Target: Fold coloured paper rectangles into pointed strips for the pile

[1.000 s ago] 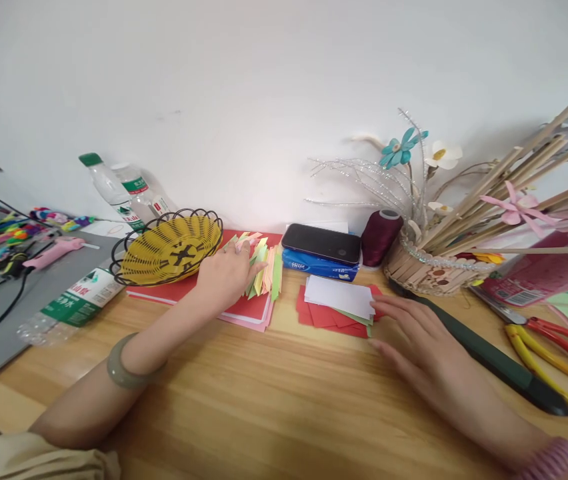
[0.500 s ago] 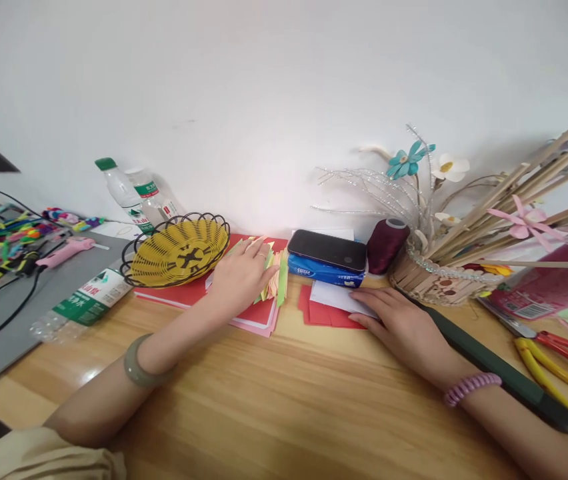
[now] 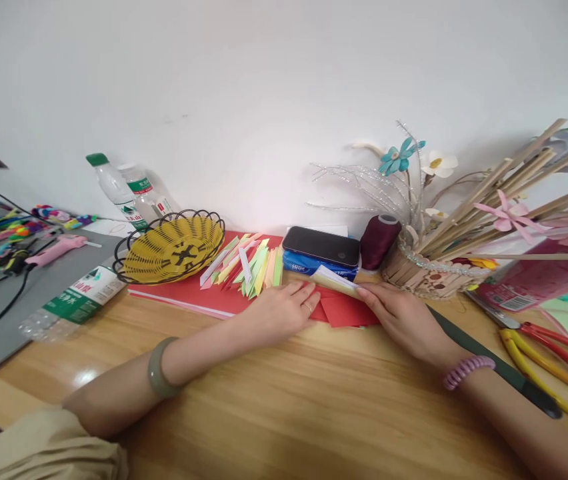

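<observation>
My right hand (image 3: 407, 310) pinches the right end of a white sheet of paper (image 3: 333, 276), whose edge is lifted off the red paper pieces (image 3: 347, 312). At the left side of those pieces lies my left hand (image 3: 284, 310), fingers stretched out and partly over the red paper; nothing shows in its grasp. Behind the left hand, a pile of folded paper strips (image 3: 244, 265) in green, pink, yellow and red rests on a larger red sheet (image 3: 184, 294). A black phone (image 3: 321, 245) sits on a blue packet (image 3: 294, 264) just behind the white sheet.
A yellow woven basket (image 3: 177, 253), a lying plastic bottle (image 3: 77, 300) and a pink glue gun (image 3: 57, 249) are at left. To the right stand a maroon thread spool (image 3: 379, 241), a stick-filled holder (image 3: 427, 275), a dark green bar (image 3: 494, 367) and yellow-handled scissors (image 3: 539, 367).
My left hand has left the paper strips and moved right to the red pieces, uncovering the pile. My right hand has raised the white sheet's edge.
</observation>
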Tool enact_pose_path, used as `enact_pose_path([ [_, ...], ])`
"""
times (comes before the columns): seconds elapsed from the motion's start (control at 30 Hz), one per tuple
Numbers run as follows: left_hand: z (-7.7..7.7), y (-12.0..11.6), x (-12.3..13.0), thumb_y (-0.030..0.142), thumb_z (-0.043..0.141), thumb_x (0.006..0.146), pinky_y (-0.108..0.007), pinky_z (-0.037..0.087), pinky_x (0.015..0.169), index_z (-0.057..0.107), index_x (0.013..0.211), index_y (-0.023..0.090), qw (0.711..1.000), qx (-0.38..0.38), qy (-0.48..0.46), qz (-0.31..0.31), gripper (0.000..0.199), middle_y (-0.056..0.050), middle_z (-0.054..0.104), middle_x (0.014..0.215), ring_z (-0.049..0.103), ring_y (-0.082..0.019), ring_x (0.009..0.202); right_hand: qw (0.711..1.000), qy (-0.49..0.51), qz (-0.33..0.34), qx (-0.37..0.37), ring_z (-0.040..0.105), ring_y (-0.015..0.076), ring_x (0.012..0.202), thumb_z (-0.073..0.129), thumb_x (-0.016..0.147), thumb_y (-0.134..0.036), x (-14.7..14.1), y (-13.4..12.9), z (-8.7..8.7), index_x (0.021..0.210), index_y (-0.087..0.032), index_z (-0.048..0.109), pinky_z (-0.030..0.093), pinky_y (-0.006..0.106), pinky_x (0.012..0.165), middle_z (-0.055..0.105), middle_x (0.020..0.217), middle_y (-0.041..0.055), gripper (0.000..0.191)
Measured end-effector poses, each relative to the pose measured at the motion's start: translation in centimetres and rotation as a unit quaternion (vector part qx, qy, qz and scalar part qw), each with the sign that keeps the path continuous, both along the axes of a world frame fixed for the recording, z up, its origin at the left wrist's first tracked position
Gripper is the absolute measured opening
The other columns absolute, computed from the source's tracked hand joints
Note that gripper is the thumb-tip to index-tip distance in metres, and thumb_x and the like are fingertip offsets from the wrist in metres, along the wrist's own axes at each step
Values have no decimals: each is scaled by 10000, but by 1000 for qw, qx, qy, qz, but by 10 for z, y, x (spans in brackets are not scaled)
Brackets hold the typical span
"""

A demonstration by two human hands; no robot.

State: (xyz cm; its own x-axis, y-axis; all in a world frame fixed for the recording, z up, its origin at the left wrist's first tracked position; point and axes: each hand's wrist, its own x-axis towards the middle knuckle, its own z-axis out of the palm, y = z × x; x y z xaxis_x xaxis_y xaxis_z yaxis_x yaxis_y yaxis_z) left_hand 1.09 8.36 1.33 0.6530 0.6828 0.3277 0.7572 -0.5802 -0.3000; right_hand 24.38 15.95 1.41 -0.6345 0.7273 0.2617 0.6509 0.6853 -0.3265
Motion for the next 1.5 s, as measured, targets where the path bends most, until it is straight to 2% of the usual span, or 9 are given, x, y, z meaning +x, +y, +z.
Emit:
enact_pose_path([
  [0.17,-9,11,1,74,520,862,-291,530,749,596,1047,57,1000,-9,21,-15,200,-137,681,1015,651,-212,925,1000,0,-24,6,655,204,717,258,942,-360,1,-2,4,977,-208,628,490,311,637,696,834,54,402],
  [0.3,-8,14,-1,72,490,877,-239,503,592,591,975,79,1000,4,-5,13,141,-94,691,848,664,-172,751,999,1,-34,16,610,181,537,281,938,-388,1,-6,2,847,-217,635,445,282,501,658,630,18,403],
  [0.53,3,2,-5,336,432,942,-229,413,500,560,643,150,996,59,-73,3,375,-18,601,587,589,-143,572,998,-1,30,62,670,194,858,403,905,-323,1,-17,-3,947,-237,667,516,307,724,709,993,34,280],
  [0.67,11,-4,-1,322,431,944,-217,422,544,571,690,156,993,65,-96,-21,334,-11,592,636,580,-126,628,993,-2,58,107,665,201,890,369,911,-227,1,-19,-5,990,-197,662,524,346,784,698,1028,71,306],
  [0.83,14,-13,9,291,425,946,-294,475,743,586,973,129,993,47,-101,-28,230,-91,610,989,584,-192,901,977,3,129,171,578,234,1060,365,925,-188,3,-30,2,1095,-169,627,483,402,877,648,1133,101,313],
  [1.0,1,-35,13,177,453,923,-221,445,637,601,791,164,995,-6,-87,-51,199,-20,604,929,567,-133,802,959,-19,204,197,626,203,818,317,944,-183,12,-59,14,1010,-168,635,533,346,697,673,865,83,325],
  [1.13,-6,-51,16,183,518,888,-224,428,586,626,776,178,986,-77,-134,-58,156,1,603,784,533,-128,682,968,-32,206,141,604,167,693,287,948,-163,21,-79,11,972,-164,617,519,299,611,632,792,62,331],
  [1.3,-6,-57,21,241,610,848,-225,455,641,679,759,177,937,-191,-291,-32,130,1,630,713,554,-126,688,990,2,139,11,601,149,728,414,924,-221,30,-89,0,923,-221,617,505,267,624,618,832,40,204],
  [1.5,-10,-59,23,203,556,871,-245,465,630,708,884,191,898,-222,-380,8,153,-23,652,726,572,-144,678,989,73,41,-119,625,153,786,450,914,-311,32,-86,-5,925,-249,637,514,261,687,644,863,28,197],
])
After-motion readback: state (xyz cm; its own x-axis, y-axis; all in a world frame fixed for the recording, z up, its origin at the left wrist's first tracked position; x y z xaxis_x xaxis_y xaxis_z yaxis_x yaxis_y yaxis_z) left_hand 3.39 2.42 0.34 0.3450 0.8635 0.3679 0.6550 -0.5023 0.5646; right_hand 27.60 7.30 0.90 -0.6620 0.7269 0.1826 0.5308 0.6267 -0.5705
